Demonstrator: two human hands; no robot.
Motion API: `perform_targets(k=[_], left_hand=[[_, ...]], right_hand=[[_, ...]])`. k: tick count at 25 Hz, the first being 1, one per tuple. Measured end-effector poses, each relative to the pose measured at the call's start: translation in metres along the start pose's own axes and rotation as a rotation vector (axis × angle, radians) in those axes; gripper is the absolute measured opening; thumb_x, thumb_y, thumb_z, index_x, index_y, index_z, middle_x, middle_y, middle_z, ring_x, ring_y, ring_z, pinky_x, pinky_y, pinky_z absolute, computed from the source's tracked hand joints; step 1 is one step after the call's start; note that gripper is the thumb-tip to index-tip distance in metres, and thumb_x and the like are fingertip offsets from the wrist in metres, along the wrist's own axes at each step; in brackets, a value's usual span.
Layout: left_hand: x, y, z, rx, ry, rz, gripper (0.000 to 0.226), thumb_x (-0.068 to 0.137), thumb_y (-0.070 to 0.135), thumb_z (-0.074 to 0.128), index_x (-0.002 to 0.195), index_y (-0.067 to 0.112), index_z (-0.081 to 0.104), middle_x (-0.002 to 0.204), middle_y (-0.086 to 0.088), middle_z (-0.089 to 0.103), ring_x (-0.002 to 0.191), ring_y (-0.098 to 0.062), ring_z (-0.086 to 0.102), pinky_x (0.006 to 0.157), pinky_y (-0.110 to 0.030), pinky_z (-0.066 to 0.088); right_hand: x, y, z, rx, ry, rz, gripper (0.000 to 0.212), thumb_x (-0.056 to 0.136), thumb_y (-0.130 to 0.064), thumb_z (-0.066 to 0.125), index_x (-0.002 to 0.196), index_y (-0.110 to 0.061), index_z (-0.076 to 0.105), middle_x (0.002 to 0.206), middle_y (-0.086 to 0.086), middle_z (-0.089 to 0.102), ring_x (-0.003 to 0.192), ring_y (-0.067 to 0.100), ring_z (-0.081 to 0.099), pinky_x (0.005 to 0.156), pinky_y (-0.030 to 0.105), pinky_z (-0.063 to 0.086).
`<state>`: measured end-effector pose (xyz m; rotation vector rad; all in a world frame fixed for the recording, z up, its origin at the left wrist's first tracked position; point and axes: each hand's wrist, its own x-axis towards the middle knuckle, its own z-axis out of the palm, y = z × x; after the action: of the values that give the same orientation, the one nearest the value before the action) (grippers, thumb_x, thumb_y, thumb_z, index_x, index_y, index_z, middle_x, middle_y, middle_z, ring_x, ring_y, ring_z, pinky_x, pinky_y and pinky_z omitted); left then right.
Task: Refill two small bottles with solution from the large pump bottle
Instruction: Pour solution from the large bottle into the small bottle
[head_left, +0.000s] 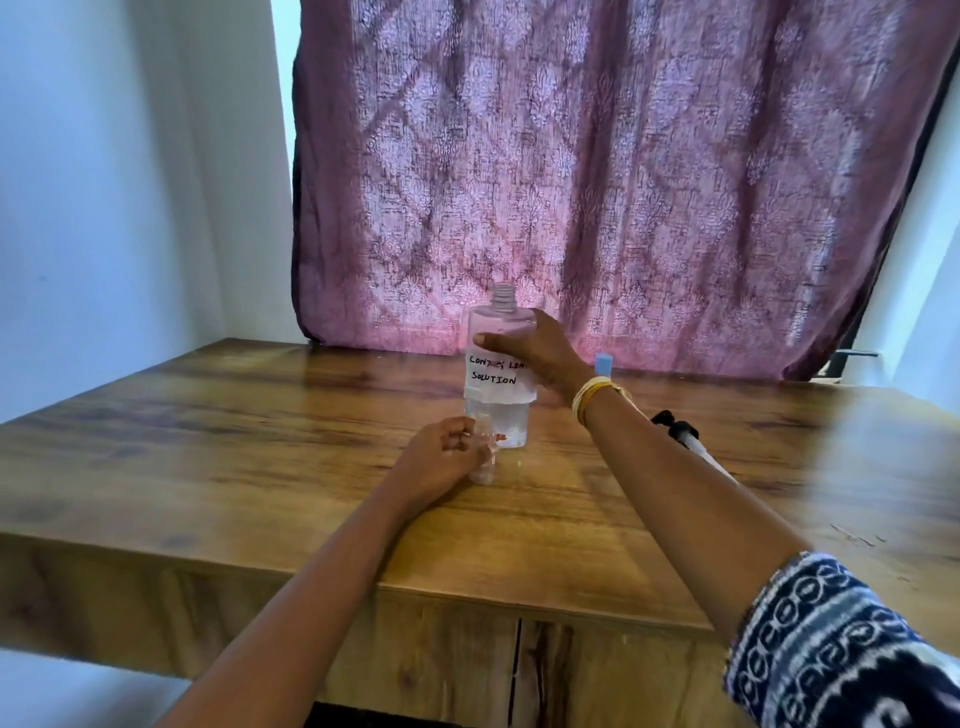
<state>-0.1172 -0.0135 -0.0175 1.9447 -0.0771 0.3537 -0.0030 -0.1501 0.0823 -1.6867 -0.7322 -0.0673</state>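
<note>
The large bottle (497, 364) is standing upright near the middle of the wooden surface (260, 441). Its threaded neck is uncovered, and a white label with the handwritten words "SOLUTION" and a partly hidden line above is seen on its body. It is gripped at the upper part by the right hand (535, 353), with the thumb across the front and the fingers curled round the far side. Just in front of the large bottle, a small clear bottle (485, 457) is held by the left hand (441, 460), whose fingers are curled round it. Behind the right wrist, to the right of the large bottle, a small light blue cap (602, 362) is visible. Further right of the large bottle, a pump part (685, 439) with a black top is lying on the surface.
</note>
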Motion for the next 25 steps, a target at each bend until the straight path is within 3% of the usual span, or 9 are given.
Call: perform_targets(k=[1, 3, 5, 8, 12, 14, 17, 20, 25], left_hand=[[0.001, -0.001, 0.000, -0.005, 0.001, 0.003, 0.047, 0.068, 0.050, 0.072, 0.105, 0.021, 0.070, 0.100, -0.002, 0.076, 0.095, -0.022, 0.071, 0.094, -0.050, 0.054], [0.000, 0.001, 0.000, -0.006, 0.003, 0.016, 0.037, 0.072, 0.046, 0.071, 0.100, 0.023, 0.072, 0.096, 0.000, 0.076, 0.093, -0.020, 0.072, 0.094, -0.051, 0.053], [0.002, 0.002, 0.001, -0.015, 0.001, 0.006, 0.035, 0.069, 0.048, 0.072, 0.095, 0.025, 0.074, 0.093, 0.000, 0.077, 0.091, -0.021, 0.073, 0.094, -0.051, 0.053], [0.005, 0.003, 0.003, -0.028, -0.019, 0.004, 0.039, 0.065, 0.052, 0.074, 0.092, 0.023, 0.074, 0.088, 0.000, 0.077, 0.087, -0.022, 0.072, 0.092, -0.049, 0.055], [0.008, 0.003, 0.005, -0.083, -0.020, 0.019, 0.014, 0.080, 0.024, 0.076, 0.094, 0.023, 0.074, 0.087, 0.004, 0.076, 0.083, -0.007, 0.070, 0.081, -0.028, 0.056], [0.009, 0.007, 0.004, -0.088, -0.045, 0.025, 0.017, 0.081, 0.017, 0.075, 0.092, 0.029, 0.073, 0.090, 0.007, 0.077, 0.084, -0.002, 0.070, 0.078, -0.018, 0.055], [0.017, 0.014, 0.006, -0.074, -0.105, 0.020, 0.024, 0.082, 0.012, 0.073, 0.104, 0.023, 0.071, 0.094, 0.006, 0.076, 0.085, -0.001, 0.070, 0.073, -0.013, 0.054], [0.027, 0.015, 0.013, -0.096, -0.089, -0.002, 0.029, 0.083, 0.007, 0.072, 0.110, 0.010, 0.062, 0.099, -0.006, 0.075, 0.091, -0.015, 0.072, 0.074, -0.023, 0.057], [0.032, 0.005, 0.013, -0.109, -0.075, 0.041, 0.027, 0.080, 0.000, 0.073, 0.099, 0.012, 0.058, 0.108, -0.018, 0.072, 0.102, -0.026, 0.070, 0.088, -0.036, 0.056]], right_hand=[[-0.003, 0.002, -0.001, 0.009, 0.034, -0.035, 0.031, 0.068, -0.020, 0.085, 0.093, -0.019, 0.066, 0.084, 0.002, 0.072, 0.072, 0.015, 0.069, 0.066, 0.031, 0.057], [-0.008, 0.007, -0.004, 0.019, 0.149, -0.075, 0.041, 0.068, -0.013, 0.086, 0.097, -0.019, 0.058, 0.091, 0.000, 0.068, 0.077, 0.009, 0.066, 0.066, 0.023, 0.056], [-0.010, 0.015, -0.010, -0.029, 0.217, -0.141, 0.059, 0.065, -0.014, 0.088, 0.110, -0.013, 0.051, 0.104, 0.004, 0.065, 0.088, 0.013, 0.066, 0.072, 0.024, 0.057], [-0.013, 0.025, -0.015, -0.163, 0.256, -0.284, 0.064, 0.061, -0.021, 0.091, 0.108, -0.022, 0.048, 0.102, -0.008, 0.062, 0.089, 0.006, 0.063, 0.073, 0.016, 0.053], [-0.017, 0.039, -0.021, -0.356, 0.231, -0.465, 0.070, 0.059, -0.028, 0.091, 0.116, -0.021, 0.051, 0.106, -0.012, 0.062, 0.094, 0.007, 0.060, 0.076, 0.008, 0.045], [-0.018, 0.048, -0.024, -0.445, 0.210, -0.522, 0.072, 0.059, -0.029, 0.091, 0.120, -0.018, 0.053, 0.111, -0.008, 0.063, 0.097, 0.007, 0.060, 0.077, 0.003, 0.041], [-0.021, 0.055, -0.030, -0.521, 0.172, -0.582, 0.072, 0.061, -0.029, 0.090, 0.122, -0.016, 0.056, 0.116, -0.003, 0.064, 0.102, 0.005, 0.057, 0.083, 0.018, 0.050], [-0.023, 0.064, -0.040, -0.587, 0.117, -0.669, 0.067, 0.063, -0.030, 0.088, 0.121, -0.016, 0.058, 0.118, 0.003, 0.063, 0.107, 0.014, 0.059, 0.086, 0.039, 0.052], [-0.023, 0.072, -0.046, -0.648, 0.045, -0.731, 0.060, 0.068, -0.030, 0.084, 0.121, -0.013, 0.060, 0.115, 0.009, 0.062, 0.106, 0.027, 0.060, 0.084, 0.046, 0.052]])
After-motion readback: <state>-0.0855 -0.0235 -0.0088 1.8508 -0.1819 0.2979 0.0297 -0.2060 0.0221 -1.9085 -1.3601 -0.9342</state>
